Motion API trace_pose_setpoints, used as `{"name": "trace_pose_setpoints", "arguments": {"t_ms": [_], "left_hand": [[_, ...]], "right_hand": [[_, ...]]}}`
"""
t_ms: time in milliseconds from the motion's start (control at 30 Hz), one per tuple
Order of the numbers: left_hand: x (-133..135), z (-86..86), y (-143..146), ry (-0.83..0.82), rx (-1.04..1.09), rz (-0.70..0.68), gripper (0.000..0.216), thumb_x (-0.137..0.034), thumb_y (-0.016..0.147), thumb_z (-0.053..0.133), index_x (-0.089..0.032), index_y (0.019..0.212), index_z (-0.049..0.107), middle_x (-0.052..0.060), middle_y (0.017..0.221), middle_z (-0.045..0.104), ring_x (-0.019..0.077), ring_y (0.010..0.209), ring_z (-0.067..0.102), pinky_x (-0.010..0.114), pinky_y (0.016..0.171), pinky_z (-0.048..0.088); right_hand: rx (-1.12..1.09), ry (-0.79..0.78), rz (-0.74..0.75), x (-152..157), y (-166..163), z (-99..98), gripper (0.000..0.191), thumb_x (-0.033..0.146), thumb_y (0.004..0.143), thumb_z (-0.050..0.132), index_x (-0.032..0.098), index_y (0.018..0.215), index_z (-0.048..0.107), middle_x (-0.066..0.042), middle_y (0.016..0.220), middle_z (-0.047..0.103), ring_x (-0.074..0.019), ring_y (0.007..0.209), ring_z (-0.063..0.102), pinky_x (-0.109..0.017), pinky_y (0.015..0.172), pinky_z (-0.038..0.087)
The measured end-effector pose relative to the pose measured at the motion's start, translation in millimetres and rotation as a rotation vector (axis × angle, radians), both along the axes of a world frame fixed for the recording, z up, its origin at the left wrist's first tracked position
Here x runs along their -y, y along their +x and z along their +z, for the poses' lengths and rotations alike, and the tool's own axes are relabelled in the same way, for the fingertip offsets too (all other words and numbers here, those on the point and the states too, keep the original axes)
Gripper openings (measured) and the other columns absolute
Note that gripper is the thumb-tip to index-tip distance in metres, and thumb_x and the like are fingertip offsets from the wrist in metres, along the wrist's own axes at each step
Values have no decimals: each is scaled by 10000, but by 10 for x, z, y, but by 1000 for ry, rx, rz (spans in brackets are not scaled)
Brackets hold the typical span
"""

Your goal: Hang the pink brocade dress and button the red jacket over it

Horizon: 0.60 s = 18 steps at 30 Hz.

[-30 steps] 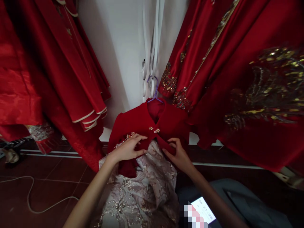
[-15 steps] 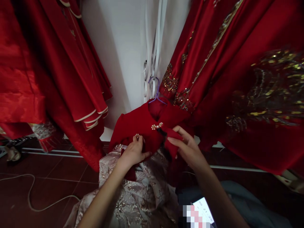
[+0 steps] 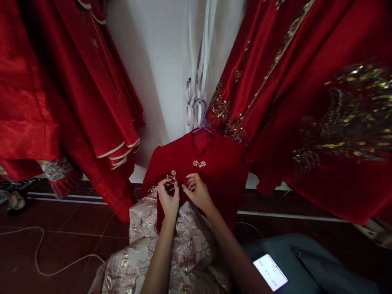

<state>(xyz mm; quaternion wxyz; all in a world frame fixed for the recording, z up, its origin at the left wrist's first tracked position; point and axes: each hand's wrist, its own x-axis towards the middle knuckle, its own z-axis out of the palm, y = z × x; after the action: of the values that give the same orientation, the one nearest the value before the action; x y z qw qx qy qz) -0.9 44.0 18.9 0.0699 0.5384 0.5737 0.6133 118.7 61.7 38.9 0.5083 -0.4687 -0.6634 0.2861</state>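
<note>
A red top (image 3: pixel 225 171) hangs on a purple hanger (image 3: pixel 203 121) in front of me. At its neck sits a beaded flower clasp (image 3: pixel 199 163), its two sides together. My left hand (image 3: pixel 169 200) is closed, thumb and fingers pinching the front of the top beside a second beaded ornament (image 3: pixel 173 174). My right hand (image 3: pixel 197 192) faces it a short way to the right, thumb and fingertips pinched on a small bit of red cloth. The fingers partly hide what they grip. Below both wrists spreads a shiny pale pink patterned fabric (image 3: pixel 141 245).
White hanging straps with rings (image 3: pixel 196 81) carry the hanger. Red garments (image 3: pixel 101 102) hang at left, and sequinned red ones (image 3: pixel 275 102) at right. A lit phone (image 3: pixel 271 272) lies at lower right. A pale cable (image 3: pixel 38 253) runs over the tiled floor.
My right hand has let the lifted front flap down and moved left, close to my left hand. The top's front now lies flatter. More of the phone shows.
</note>
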Motion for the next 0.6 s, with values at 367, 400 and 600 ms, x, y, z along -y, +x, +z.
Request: {"name": "trace_pose_setpoints", "arguments": {"t_ms": [367, 400, 600], "left_hand": [[-50, -69, -25, -17, 88, -254, 286, -259, 836, 497, -190, 1112, 478, 81, 1101, 572, 162, 1005, 568, 344, 908, 448], [-46, -66, -31, -18, 85, -256, 291, -255, 835, 497, -190, 1118, 486, 83, 1112, 573, 165, 1021, 564, 350, 921, 442], [-56, -87, -49, -14, 108, -311, 348, -218, 827, 500, -191, 1174, 501, 88, 1175, 573, 181, 1091, 540, 382, 970, 412]], "right_hand": [[-207, -20, -36, 63, -133, -135, 264, 309, 771, 601, 205, 1000, 520, -70, 938, 598, -174, 846, 601, -331, 743, 527], [-214, -22, -43, 50, -149, -126, 258, 306, 767, 605, 203, 987, 518, -65, 916, 598, -173, 836, 599, -327, 735, 526], [-263, -23, -36, -18, -208, -126, 267, 306, 756, 614, 205, 986, 524, -47, 895, 593, -160, 840, 593, -308, 751, 526]]}}
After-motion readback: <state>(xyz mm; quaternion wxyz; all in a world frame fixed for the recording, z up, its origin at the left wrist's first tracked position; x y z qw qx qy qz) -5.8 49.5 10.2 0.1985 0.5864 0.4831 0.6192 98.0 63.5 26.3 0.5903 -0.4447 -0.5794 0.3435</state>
